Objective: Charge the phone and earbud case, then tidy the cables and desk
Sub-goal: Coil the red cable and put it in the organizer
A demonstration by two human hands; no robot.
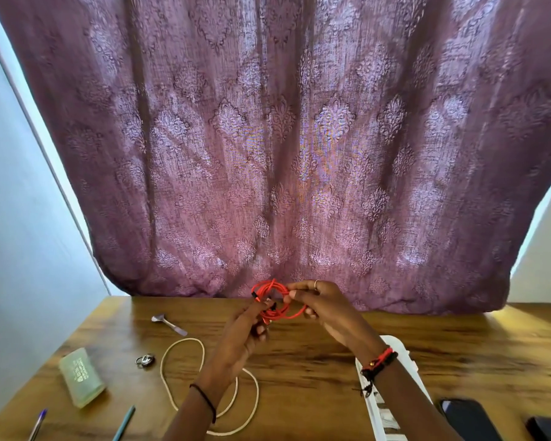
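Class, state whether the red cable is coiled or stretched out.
Coiled: the red cable forms small loops gripped by left hand and right hand.

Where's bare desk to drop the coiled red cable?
Widest bare patch: desk right of the power strip, between curtain and phone. Smaller gap between white cable and power strip. Left is crowded: green case, pens, small metal piece.

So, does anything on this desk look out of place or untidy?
Yes. The cream cord sprawls in loose loops across the wooden desk, unlike the coiled red cable, and a crumpled silvery scrap lies behind it.
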